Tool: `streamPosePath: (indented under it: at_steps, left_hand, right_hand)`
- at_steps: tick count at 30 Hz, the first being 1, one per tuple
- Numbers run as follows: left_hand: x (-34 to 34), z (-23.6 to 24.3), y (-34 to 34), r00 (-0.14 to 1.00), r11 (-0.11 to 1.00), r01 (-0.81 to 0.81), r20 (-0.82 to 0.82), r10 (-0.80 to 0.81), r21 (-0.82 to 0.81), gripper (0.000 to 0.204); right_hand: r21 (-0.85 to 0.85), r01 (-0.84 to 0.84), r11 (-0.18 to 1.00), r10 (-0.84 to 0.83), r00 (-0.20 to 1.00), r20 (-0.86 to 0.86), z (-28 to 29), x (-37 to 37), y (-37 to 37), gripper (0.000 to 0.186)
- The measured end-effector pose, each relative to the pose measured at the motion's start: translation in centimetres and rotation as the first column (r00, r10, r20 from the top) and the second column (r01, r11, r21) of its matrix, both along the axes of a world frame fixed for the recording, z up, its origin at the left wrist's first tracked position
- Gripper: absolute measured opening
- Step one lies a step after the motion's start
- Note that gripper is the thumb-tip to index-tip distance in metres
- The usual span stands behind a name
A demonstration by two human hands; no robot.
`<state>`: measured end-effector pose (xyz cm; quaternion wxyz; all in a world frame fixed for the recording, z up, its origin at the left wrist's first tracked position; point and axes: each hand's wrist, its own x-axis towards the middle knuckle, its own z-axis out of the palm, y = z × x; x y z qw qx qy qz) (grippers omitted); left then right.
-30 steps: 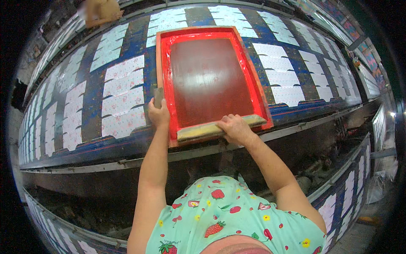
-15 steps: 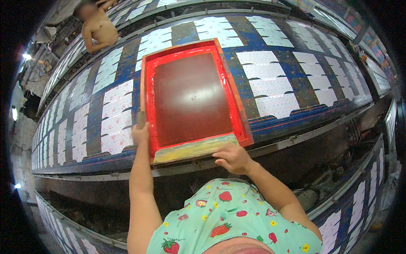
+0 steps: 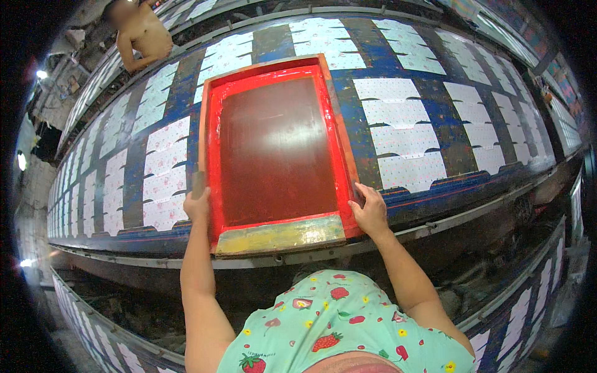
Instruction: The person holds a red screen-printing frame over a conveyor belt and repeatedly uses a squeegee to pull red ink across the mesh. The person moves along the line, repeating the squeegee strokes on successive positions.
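A printing screen [image 3: 273,149] lies on the long table, with a red, wet-looking border inside its wooden frame and a dark brown middle. Across its near end is a flat bar [image 3: 280,235] streaked yellow and grey. My left hand [image 3: 198,205] is closed on a grey handle [image 3: 199,181] at the frame's left side. My right hand [image 3: 368,208] grips the frame's right side near the front corner, fingers curled round a dark piece there. White printed cut pieces [image 3: 398,137] lie in columns on both sides of the screen.
The dark blue table [image 3: 348,37] runs across the view, with a metal rail [image 3: 410,233] along its near edge. Further tables with pieces stand behind and below, at my back [image 3: 516,311]. A shirtless co-worker [image 3: 143,40] leans at the far table, top left.
My right hand has left the yellow bar and moved to the frame's right side. My left hand stays on its handle. The view has shifted, bringing more of the co-worker in.
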<state>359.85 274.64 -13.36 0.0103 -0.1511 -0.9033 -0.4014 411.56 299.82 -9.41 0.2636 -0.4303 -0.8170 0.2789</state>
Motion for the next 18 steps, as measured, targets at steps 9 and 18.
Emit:
streamPosePath:
  at_steps: [9, 18]
  left_hand:
    - [1.3, 1.1, -0.1, 1.0, 1.0, 0.019, 0.014, -0.019, 0.023, 0.039]
    - [0.4, 1.5, -0.4, 0.968, 0.97, 0.042, 0.232, -0.099, 0.241, 0.031]
  right_hand:
    - [0.021, 0.097, 0.995, -0.099, 0.987, 0.127, -0.3, -3.4, 2.1, 0.071]
    - [0.052, 0.09, 0.995, -0.088, 0.996, -0.034, 4.2, -3.3, 2.0, 0.046]
